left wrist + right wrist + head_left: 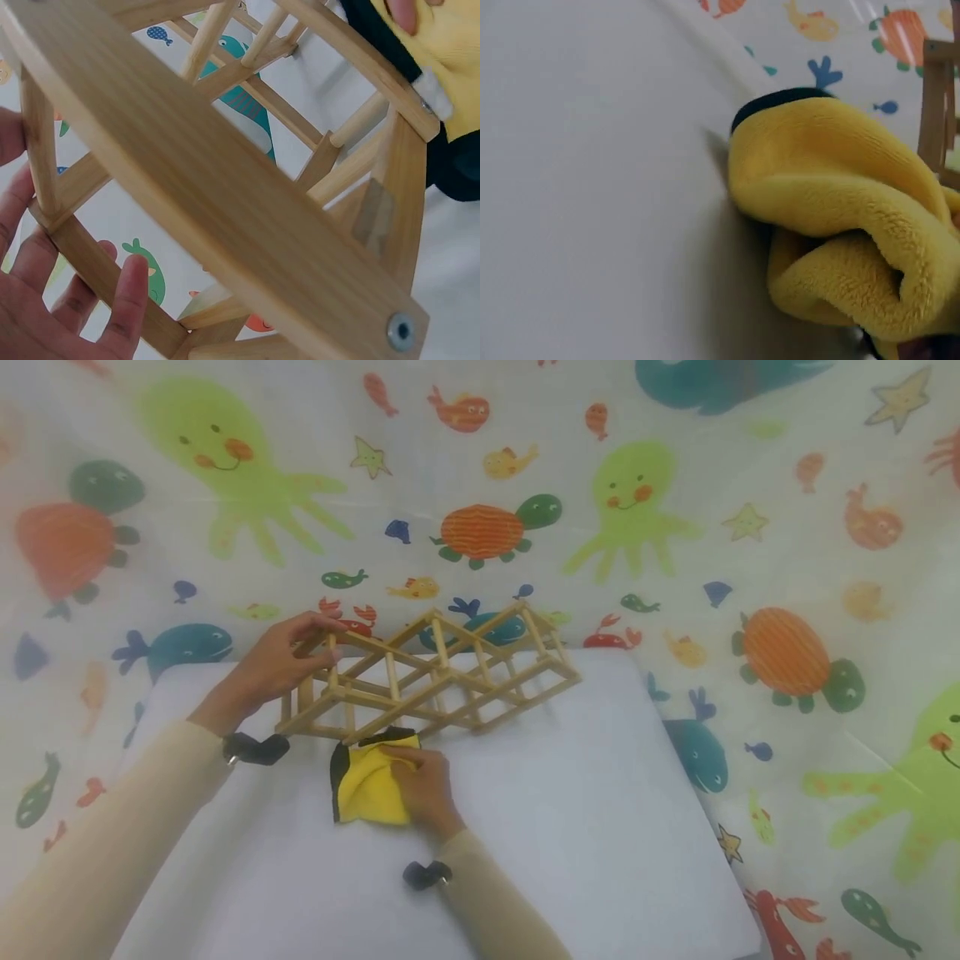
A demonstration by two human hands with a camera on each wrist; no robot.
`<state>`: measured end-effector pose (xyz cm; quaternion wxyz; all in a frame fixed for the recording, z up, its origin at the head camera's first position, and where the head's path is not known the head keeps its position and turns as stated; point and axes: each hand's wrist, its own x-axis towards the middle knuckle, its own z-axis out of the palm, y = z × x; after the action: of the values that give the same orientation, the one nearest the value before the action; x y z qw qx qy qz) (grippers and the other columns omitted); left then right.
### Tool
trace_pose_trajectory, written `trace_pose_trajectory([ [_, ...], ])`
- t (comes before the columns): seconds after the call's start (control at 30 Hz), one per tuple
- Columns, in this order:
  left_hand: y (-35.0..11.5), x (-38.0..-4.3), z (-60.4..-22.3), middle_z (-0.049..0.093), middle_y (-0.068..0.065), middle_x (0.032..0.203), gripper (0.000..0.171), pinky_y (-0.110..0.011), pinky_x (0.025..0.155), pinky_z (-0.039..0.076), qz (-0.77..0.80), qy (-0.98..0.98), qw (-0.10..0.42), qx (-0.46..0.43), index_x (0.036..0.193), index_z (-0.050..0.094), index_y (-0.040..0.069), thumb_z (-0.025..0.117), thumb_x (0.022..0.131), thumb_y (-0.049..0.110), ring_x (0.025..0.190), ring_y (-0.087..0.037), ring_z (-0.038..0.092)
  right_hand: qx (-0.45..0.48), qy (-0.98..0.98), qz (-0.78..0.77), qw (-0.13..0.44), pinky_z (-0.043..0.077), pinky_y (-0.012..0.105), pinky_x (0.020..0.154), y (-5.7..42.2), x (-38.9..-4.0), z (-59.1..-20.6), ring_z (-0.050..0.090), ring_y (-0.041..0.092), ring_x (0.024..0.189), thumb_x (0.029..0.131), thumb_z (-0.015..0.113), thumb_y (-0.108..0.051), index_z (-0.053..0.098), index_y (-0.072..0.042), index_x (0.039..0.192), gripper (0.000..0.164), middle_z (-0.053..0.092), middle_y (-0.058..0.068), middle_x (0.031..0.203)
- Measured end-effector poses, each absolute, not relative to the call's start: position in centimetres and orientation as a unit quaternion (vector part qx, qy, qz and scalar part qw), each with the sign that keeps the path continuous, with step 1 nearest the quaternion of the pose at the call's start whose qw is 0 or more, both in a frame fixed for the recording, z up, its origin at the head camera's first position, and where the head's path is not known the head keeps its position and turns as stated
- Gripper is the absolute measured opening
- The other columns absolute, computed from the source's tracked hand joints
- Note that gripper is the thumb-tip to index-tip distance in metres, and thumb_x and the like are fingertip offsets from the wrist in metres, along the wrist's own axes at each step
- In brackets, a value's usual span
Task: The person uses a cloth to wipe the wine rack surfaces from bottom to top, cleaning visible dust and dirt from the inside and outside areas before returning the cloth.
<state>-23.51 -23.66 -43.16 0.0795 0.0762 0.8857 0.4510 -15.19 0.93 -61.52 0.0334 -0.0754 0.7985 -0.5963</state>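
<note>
The left hand (279, 667) held the left end of a wooden rack (447, 677), with its thumb and first finger pinching a corner and its other fingers loosely bent and spread. The rack was at the back of a white table (570, 827), near a sheet with sea animals (540, 464). The right hand (426, 785) had its fingers bent, gripping a bunched yellow cloth (367, 785) with dark edges. The cloth was by the rack's low front edge; you could not tell if they touched.
</note>
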Motion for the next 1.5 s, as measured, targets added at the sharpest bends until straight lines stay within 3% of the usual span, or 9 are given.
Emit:
trace_pose_trajectory([
  [0.07,-23.8,-23.5,-43.1,0.031,-0.003,0.176,0.054,-0.071,0.126,0.026,0.449,0.887,0.077,0.075,0.147,0.057,0.021,0.072,0.101,0.044,0.162,-0.042,0.029,-0.110,0.790,-0.603,0.034,0.041,0.017,0.060,0.5,-15.2,-60.9,0.055,0.004,0.071,0.092,0.066,-0.005,0.084,-0.028,0.115,0.038,0.083,-0.007,0.112],
  [0.13,-23.9,-23.5,-43.2,0.032,-0.004,0.175,0.054,-0.071,0.125,0.027,0.448,0.888,0.076,0.074,0.147,0.056,0.021,0.072,0.101,0.045,0.161,-0.042,0.029,-0.128,0.788,-0.601,0.034,0.043,0.016,0.062,0.0,-15.3,-60.6,0.056,0.001,0.073,0.092,0.067,-0.004,0.084,-0.028,0.114,0.037,0.083,-0.007,0.110],
  [0.3,-24.1,-23.4,-43.7,0.033,-0.003,0.175,0.054,-0.071,0.126,0.026,0.458,0.882,0.078,0.072,0.146,0.057,0.021,0.073,0.100,0.045,0.161,-0.042,0.031,-0.064,0.808,-0.585,0.042,0.053,0.021,0.083,-0.3,-15.5,-61.7,0.068,0.003,0.095,0.091,0.068,-0.006,0.085,-0.033,0.110,0.037,0.081,-0.013,0.113],
  [0.47,-24.0,-23.5,-44.0,0.032,-0.004,0.175,0.057,-0.071,0.126,0.027,0.467,0.877,0.086,0.070,0.147,0.056,0.021,0.074,0.099,0.047,0.161,-0.041,0.030,0.005,0.823,-0.567,0.031,0.054,0.028,0.099,0.8,-15.3,-63.5,0.073,0.010,0.112,0.089,0.069,-0.007,0.085,-0.034,0.108,0.037,0.081,-0.013,0.112],
  [0.93,-23.7,-23.7,-44.2,0.029,0.001,0.177,0.048,-0.069,0.128,0.023,0.480,0.869,0.082,0.085,0.147,0.058,0.021,0.072,0.103,0.032,0.164,-0.037,0.026,0.091,0.837,-0.537,-0.039,0.053,0.047,0.110,4.7,-14.4,-64.5,0.072,0.022,0.120,0.090,0.069,-0.009,0.084,-0.038,0.106,0.036,0.082,-0.009,0.113],
  [1.27,-23.7,-23.8,-43.5,0.027,0.001,0.177,0.049,-0.070,0.129,0.018,0.478,0.871,0.081,0.076,0.147,0.058,0.020,0.073,0.102,0.032,0.165,-0.036,0.024,0.144,0.754,-0.608,-0.203,0.059,0.034,0.091,6.3,-15.4,-62.6,0.076,0.012,0.096,0.088,0.070,-0.002,0.086,-0.032,0.099,0.036,0.083,-0.012,0.100],
  [1.37,-23.8,-23.8,-43.4,0.027,0.002,0.177,0.049,-0.071,0.129,0.018,0.475,0.873,0.080,0.073,0.147,0.058,0.021,0.073,0.102,0.033,0.165,-0.036,0.023,0.152,0.743,-0.615,-0.214,0.058,0.033,0.092,6.5,-15.8,-62.2,0.076,0.012,0.098,0.087,0.070,0.000,0.086,-0.029,0.099,0.036,0.083,-0.010,0.100],
  [1.5,-24.0,-23.8,-43.2,0.027,0.001,0.177,0.048,-0.070,0.129,0.018,0.478,0.871,0.075,0.080,0.146,0.058,0.019,0.073,0.102,0.029,0.165,-0.037,0.023,0.124,0.765,-0.606,-0.180,0.059,0.031,0.085,6.7,-16.1,-62.0,0.077,0.015,0.094,0.086,0.068,0.001,0.086,-0.027,0.099,0.036,0.084,-0.008,0.100],
])
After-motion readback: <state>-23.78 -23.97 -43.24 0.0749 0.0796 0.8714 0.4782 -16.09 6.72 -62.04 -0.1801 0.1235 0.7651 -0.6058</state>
